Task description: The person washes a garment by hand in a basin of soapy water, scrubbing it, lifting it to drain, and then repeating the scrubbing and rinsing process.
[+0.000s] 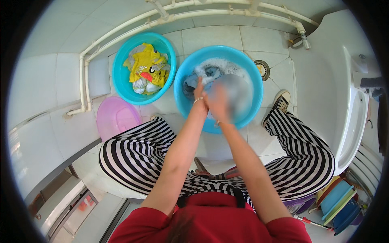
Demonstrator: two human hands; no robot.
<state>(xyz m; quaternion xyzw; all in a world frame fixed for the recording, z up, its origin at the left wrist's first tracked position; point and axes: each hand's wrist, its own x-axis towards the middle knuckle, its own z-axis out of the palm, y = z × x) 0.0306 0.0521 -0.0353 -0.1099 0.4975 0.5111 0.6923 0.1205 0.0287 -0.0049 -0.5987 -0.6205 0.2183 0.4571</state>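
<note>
A blue plastic basin (257, 88) of cloudy, sudsy water stands on the floor before me. In its left part lies a wet blue-grey garment (191, 81), partly under the foam. My left hand (199, 92) is closed on a fold of this cloth, and its fingertips are partly hidden. Right beside it, my right hand (220, 101) is over the cloth and the water, badly blurred, so its fingers cannot be made out. White foam (225, 65) gathers along the basin's far side.
A turquoise basin (118, 68) at the left holds a yellow garment (141, 62) and other clothes. Near my left leg is a pink basin (112, 114). A floor drain (262, 70) lies right of the blue basin. White pipes (200, 12) line the wall; several basins (339, 197) are stacked lower right.
</note>
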